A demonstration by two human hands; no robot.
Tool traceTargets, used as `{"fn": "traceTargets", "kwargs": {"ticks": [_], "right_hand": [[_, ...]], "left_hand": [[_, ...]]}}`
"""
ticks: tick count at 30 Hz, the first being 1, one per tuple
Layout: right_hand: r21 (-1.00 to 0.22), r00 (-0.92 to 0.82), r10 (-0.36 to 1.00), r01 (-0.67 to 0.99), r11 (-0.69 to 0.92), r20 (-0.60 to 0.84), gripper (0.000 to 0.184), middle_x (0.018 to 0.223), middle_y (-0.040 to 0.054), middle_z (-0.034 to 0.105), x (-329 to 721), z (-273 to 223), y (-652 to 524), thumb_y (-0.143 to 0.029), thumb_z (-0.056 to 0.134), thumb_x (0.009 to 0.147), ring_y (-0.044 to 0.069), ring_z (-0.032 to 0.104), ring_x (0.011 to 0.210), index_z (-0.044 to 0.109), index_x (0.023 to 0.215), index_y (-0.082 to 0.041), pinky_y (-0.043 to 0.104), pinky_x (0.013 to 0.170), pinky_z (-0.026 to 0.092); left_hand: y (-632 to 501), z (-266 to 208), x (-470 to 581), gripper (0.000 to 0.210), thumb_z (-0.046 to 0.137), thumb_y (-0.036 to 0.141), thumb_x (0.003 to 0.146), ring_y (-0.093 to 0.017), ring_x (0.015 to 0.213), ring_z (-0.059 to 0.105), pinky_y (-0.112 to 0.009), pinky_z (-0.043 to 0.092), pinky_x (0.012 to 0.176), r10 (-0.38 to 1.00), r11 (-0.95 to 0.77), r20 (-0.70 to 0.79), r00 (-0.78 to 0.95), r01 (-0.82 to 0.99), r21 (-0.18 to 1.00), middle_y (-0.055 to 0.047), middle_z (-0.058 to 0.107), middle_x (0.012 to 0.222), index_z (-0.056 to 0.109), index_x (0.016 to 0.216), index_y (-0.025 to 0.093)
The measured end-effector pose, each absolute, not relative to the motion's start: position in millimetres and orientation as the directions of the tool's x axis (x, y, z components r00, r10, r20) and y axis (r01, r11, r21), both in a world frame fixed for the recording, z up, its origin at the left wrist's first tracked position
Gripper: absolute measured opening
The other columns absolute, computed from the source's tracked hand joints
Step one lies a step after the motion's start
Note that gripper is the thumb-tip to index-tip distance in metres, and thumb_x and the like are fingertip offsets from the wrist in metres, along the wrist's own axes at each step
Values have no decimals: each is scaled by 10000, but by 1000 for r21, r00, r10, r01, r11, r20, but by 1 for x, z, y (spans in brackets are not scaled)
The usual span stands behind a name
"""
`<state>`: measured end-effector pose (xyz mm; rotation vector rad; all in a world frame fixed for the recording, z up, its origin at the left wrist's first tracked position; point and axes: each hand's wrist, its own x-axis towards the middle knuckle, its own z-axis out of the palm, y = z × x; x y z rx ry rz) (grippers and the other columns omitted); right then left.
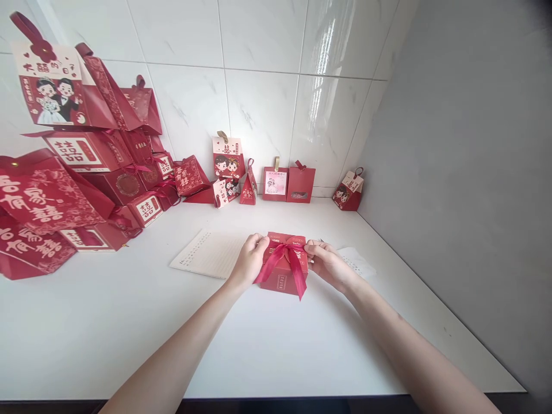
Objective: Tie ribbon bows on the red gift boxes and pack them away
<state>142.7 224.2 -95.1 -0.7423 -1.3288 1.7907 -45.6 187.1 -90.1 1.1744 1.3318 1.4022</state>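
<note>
A small red gift box (271, 282) with gold print stands on the white table in front of me. A dark-pink ribbon (297, 273) is tied across its top in a bow, its two tails hanging down over the front face. My left hand (252, 257) is closed at the box's upper left, thumb and fingers pinching the ribbon's left loop. At the upper right, my right hand (325, 261) pinches the right loop. The fingertips cover the ends of both loops.
Stacked red wedding boxes (95, 161) fill the table's left side. Several small boxes (276, 184) line the tiled wall, one more (348, 190) in the right corner. A lined notebook (207, 253) lies left of the gift box, a paper sheet (360, 261) right. A grey wall (457, 172) bounds the right.
</note>
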Motion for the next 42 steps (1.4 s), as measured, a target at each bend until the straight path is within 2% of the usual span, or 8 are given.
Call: {"fn": "traceTargets", "kwargs": {"ticks": [6,10,18,25,28,32,38,42], "right_hand": [[-960,-503,863,-222,-169,-35,368,612,-41,369,145,-93,224,-374,712,662,98,331,567,420,546,-184,247,578,341],[-956,-491,869,-219,-195,-65,374,617,-42,357,146,-91,224,-384,719,647,96,337,562,419,551,-184,248,566,340],[-938,-477,875,-258,-229,-82,323,623,-38,362,147,-94,227,-373,703,636,102,347,571,447,577,-184,247,559,343],[-935,-481,873,-266,-233,-80,320,619,-37,366,147,-93,226,-364,709,641,100,347,569,456,574,-180,243,562,345],[-937,-482,873,-264,-231,-80,326,618,-37,364,147,-92,225,-365,710,643,99,353,570,452,573,-179,240,560,344],[-938,-478,875,-261,-227,-79,346,619,-38,363,147,-92,224,-371,714,642,98,362,572,438,564,-178,239,564,350],[-942,-479,875,-258,-217,-70,349,609,-43,366,147,-92,225,-383,714,645,96,354,553,441,566,-181,238,542,337],[-947,-491,869,-244,-206,-62,330,609,-42,379,148,-93,226,-373,703,668,96,357,554,456,567,-179,238,555,346]], "left_hand": [[188,-92,-47,335,565,447,746,-100,524,419,-214,332,526,986,-79,77,-146,-3,997,52,437,548,421,589,188],[191,-95,-48,316,564,437,733,-115,565,482,-224,366,555,990,-90,78,-114,-106,990,32,498,590,444,587,184],[191,-94,-48,265,583,416,693,-139,581,524,-244,389,565,990,-40,23,-139,-122,992,9,548,581,521,602,175],[189,-91,-48,376,582,534,715,-156,607,563,-256,409,573,991,-30,16,-130,-105,994,-10,594,620,561,646,165],[186,-88,-46,434,597,596,700,-158,608,558,-255,404,568,989,3,-7,-146,-27,1000,-6,583,624,533,650,170],[184,-86,-44,424,648,576,666,-151,630,551,-247,396,575,989,65,-60,-134,32,997,-3,587,671,520,697,173],[182,-81,-46,261,638,400,644,-123,604,519,-226,372,566,995,69,-74,-69,-79,995,15,562,657,541,704,165],[183,-81,-47,358,609,493,685,-105,561,463,-223,357,554,997,-4,-3,-82,-92,996,32,478,587,485,615,164]]}}
